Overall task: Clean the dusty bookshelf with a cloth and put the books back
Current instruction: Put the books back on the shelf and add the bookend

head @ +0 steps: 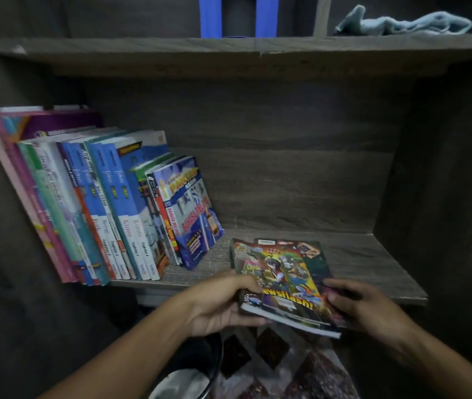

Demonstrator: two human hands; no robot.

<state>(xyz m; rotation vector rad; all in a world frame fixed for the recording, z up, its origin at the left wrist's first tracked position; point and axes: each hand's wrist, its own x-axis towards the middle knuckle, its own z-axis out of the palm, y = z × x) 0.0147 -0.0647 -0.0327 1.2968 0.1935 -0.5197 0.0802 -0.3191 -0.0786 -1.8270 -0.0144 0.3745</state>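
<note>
Fingers of left hand and right hand grasping comic stack at shelf edge; books lean alongside; cloth above.

Dim light, dark diamond-patterned floor, black-rimmed round container standing on it

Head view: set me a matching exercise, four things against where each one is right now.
Things: 1 light blue cloth; 2 row of schoolbooks; 3 comic magazines; 4 blue plastic object.
Places: A gripped by left hand and right hand; B upper shelf, right compartment; C upper shelf, left of the divider; D leaning at the left end of the lower shelf.
Pairs: 1-B; 2-D; 3-A; 4-C.
</note>
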